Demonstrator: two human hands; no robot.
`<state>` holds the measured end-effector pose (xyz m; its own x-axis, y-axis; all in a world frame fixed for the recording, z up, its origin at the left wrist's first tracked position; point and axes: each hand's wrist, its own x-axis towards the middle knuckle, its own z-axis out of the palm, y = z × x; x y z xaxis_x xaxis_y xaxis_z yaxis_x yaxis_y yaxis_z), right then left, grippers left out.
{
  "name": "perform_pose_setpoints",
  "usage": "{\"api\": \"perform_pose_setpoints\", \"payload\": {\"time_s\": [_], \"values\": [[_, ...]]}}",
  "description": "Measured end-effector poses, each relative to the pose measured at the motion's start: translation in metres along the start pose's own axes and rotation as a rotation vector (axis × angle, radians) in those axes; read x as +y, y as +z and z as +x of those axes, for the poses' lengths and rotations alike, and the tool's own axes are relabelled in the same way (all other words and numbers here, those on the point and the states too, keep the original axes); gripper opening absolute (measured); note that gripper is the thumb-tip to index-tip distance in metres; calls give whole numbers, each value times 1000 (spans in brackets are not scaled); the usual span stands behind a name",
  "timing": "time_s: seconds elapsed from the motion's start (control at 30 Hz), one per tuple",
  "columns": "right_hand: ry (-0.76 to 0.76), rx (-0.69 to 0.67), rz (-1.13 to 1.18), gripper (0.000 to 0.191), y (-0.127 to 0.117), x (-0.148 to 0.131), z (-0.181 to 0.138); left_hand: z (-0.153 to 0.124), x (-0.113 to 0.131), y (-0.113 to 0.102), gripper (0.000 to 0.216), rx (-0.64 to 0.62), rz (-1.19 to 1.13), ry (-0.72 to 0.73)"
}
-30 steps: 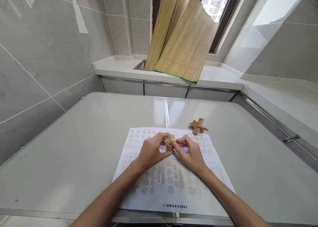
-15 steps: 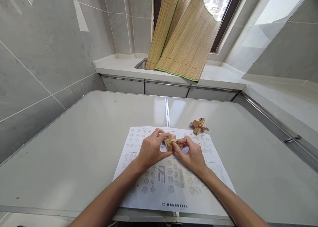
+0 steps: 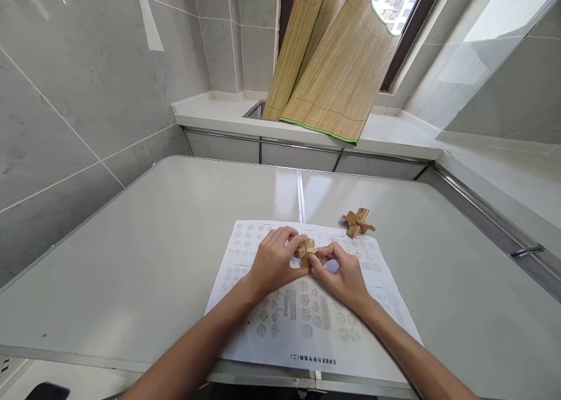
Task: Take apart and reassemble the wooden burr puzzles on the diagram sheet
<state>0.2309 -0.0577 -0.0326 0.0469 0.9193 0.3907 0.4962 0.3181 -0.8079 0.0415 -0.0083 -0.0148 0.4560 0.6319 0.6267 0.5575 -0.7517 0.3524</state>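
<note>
Over the printed sheet (image 3: 307,324), left hand (image 3: 274,263) and right hand (image 3: 344,271) both pinch a small wooden puzzle (image 3: 305,251) between fingertips – held just above the paper; farther right on the table (image 3: 131,260) lies a second wooden puzzle (image 3: 358,222), then the bamboo mat (image 3: 333,67) at the window

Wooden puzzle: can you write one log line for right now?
left hand: grips wooden puzzle | right hand: grips same puzzle | below hands: diagram sheet | wooden cross piece: on table, beside sheet
</note>
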Motion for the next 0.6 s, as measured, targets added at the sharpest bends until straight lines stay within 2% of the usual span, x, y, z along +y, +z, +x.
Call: {"api": "perform_pose_setpoints", "payload": {"time_s": [0.13, 0.27, 0.4, 0.5, 0.6], "values": [[8, 6, 26, 24, 1, 0, 1, 0, 1, -1, 25, -36, -60, -44], [65, -16, 92, 25, -3, 1, 6, 1, -1, -1, 33, -67, -245, -172], [150, -127, 215, 34, -6, 2, 12, 3, -1, -1, 54, -76, -512, -300], [129, -206, 255, 35, -7, 3, 15, 6, 1, -3, 59, -135, -671, -332], [153, -219, 276, 35, -9, 2, 17, 7, 2, -5, 60, -177, -731, -336]]}}
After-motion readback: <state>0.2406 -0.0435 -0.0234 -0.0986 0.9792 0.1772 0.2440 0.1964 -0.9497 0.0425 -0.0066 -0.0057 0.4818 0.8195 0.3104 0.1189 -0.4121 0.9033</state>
